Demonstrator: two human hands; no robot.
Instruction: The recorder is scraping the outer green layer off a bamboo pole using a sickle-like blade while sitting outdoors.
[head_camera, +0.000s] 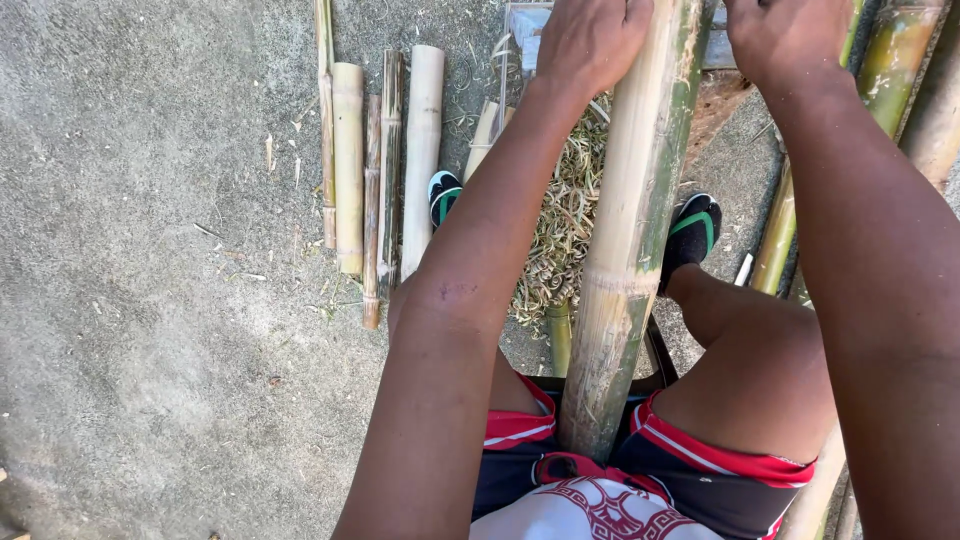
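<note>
A thick bamboo pole, yellow with green streaks, runs from between my knees up to the top of the view. My left hand grips its left side near the top edge. My right hand is at the top right, fingers curled; what it holds lies past the frame edge. A heap of pale bamboo shavings lies on the ground under the pole, between my feet in black and green sandals.
Several cut and split bamboo pieces lie side by side on the concrete ground to the left. More bamboo poles lean at the right edge. I sit on a low dark stool.
</note>
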